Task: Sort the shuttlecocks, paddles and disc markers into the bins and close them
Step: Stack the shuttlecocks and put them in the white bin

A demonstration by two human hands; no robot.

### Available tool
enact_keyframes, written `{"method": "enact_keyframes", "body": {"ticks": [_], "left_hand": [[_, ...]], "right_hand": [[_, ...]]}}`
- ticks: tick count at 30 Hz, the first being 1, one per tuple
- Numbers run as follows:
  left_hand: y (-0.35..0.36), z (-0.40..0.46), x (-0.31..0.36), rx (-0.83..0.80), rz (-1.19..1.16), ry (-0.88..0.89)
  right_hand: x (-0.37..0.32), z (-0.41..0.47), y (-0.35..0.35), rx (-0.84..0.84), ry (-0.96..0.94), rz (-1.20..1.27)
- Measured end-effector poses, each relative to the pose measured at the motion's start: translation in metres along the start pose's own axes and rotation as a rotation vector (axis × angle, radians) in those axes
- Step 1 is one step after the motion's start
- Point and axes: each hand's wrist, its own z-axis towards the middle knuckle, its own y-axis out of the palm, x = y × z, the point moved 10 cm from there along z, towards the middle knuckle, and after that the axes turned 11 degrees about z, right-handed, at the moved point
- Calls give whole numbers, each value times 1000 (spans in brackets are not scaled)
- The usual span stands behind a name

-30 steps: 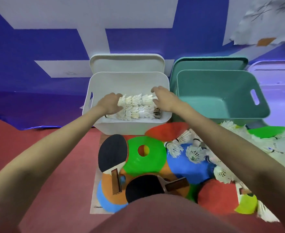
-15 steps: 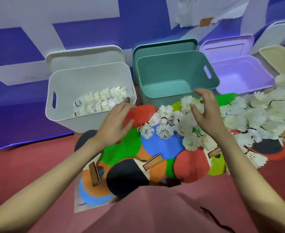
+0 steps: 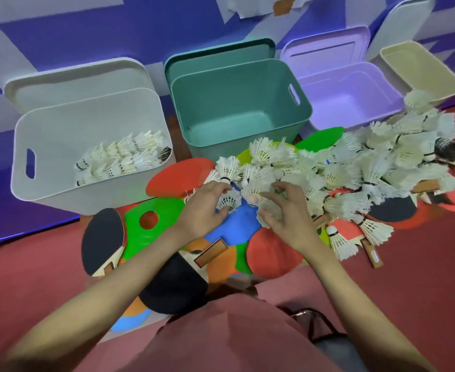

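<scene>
A big pile of white shuttlecocks (image 3: 368, 162) lies on coloured disc markers and paddles in front of the bins. My left hand (image 3: 203, 210) curls round one shuttlecock (image 3: 228, 202) at the pile's left end. Beside it, my right hand (image 3: 288, 213) claws over a shuttlecock (image 3: 270, 214), fingers bent round it. The white bin (image 3: 57, 146) at the left holds rows of shuttlecocks (image 3: 124, 159). A green disc marker (image 3: 156, 232) and a blue disc marker (image 3: 238, 225) lie under my hands. Black paddles (image 3: 101, 237) (image 3: 176, 285) and a red paddle (image 3: 272, 255) lie nearer to me.
Three more open bins stand in a row: teal (image 3: 237, 100), purple (image 3: 352, 95) and cream (image 3: 422, 65), all without contents. Their lids lean on the blue and white wall behind. More paddles (image 3: 390, 210) lie under the pile at the right. The floor is red.
Both hands left the white bin, where they had laid shuttlecocks, swung right and came down onto the left end of the pile. The camera turned right, showing the purple and cream bins.
</scene>
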Motion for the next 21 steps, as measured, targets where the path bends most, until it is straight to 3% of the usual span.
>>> {"method": "enact_keyframes", "body": {"ticks": [7,13,17,21], "left_hand": [[7,-7,-15,55,-14,-113],[-6,-19,-28,115,-46,-137],[-2,-21,-35,135,-3,-200],[2,-34,-48,176,6,-299]], "right_hand": [[-11,26,22,49,-44,-121],[-49,15,-30,239,-229,248],[-51,22,-10,101,-326,256],[-49,26,39,-115,-434,83]]}}
